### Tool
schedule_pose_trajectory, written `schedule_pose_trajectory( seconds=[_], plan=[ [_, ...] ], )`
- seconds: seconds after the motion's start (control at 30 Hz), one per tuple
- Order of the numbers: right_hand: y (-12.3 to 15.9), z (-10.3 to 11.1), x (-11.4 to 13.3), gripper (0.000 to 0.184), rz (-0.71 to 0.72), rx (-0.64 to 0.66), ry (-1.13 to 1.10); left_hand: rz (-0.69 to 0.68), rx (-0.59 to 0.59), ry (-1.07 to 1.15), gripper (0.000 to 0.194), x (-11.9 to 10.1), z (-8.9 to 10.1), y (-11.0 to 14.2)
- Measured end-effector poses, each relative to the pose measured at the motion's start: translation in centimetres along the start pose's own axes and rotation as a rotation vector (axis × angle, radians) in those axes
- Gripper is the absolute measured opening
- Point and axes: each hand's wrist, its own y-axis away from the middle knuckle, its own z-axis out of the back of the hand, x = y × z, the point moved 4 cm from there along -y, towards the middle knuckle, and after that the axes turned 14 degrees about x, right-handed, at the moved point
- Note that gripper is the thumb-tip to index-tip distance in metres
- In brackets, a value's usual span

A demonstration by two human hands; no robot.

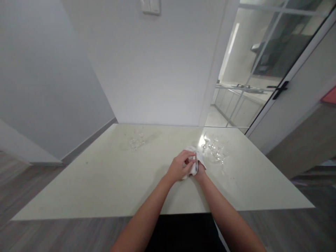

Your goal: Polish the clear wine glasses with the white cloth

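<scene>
A crumpled white cloth (194,169) is bunched between my two hands above the table. My left hand (181,164) comes in from the left, its thumb and fingers curled together against the cloth. On the other side, my right hand (200,170) is wrapped in the cloth, which covers most of its fingers. Whether something clear sits inside the folds, I cannot make out. Just right of my hands lies a group of clear stemmed glasses (216,151), several of them close together. Farther off to the left, more clear glassware (137,140) rests on the table, its outlines faint.
The pale table (86,189) reaches back to a white wall (157,77) with a light switch (150,6). At the right stands a glass-paned door with a black handle (280,90). Dark wood-look floor (91,234) borders the table's front edge.
</scene>
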Motion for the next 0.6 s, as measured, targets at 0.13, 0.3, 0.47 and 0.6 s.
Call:
schedule_pose_trajectory(
  seconds=[0.13, 0.3, 0.47, 0.6],
  plan=[
    [0.0, -0.2, 0.2, 0.034, 0.011, -0.142, 0.042, 0.23, -0.724, 0.075, 0.034, 5.7, 7.5, 2.7],
    [-0.1, 0.1, 0.3, 0.042, 0.086, -0.183, 0.15, 0.513, -1.245, -0.198, 0.065, 12.6, 14.0, 8.6],
    [-0.6, -0.1, 0.1, 0.044, 0.055, -0.254, 0.259, 0.688, -1.211, -0.153, 0.089, 17.6, 14.9, 10.6],
    [-1.2, -0.3, 0.2, 0.042, -0.05, -0.214, 0.339, 0.643, -1.153, -0.098, 0.08, 19.3, 14.6, 10.4]
  ],
)
